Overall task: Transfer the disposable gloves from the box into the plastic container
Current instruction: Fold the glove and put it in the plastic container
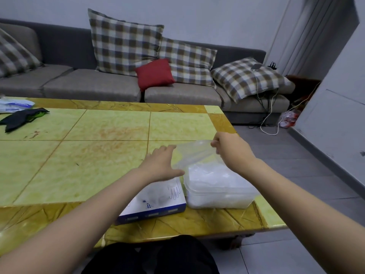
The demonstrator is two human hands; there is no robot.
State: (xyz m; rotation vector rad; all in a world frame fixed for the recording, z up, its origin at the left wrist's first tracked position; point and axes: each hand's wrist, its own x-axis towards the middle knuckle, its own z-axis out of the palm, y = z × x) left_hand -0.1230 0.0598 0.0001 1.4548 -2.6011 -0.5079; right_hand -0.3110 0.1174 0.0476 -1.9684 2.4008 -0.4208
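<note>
Glove: one clear glove point(194, 153) is stretched in the air above the far rim of the plastic container point(217, 196).
Right hand point(229, 149): pinches the glove's right edge with curled fingers.
Left hand point(160, 165): fingers straight and spread, tips at the glove's left edge, above the box point(156, 200).
Plastic container: lidless, at the table's point(98, 135) near right corner, packed with clear gloves.
Box: white and blue, lying flat just left of the container.
Table: yellow-green tiled top; black cloth point(21, 117) at far left.
</note>
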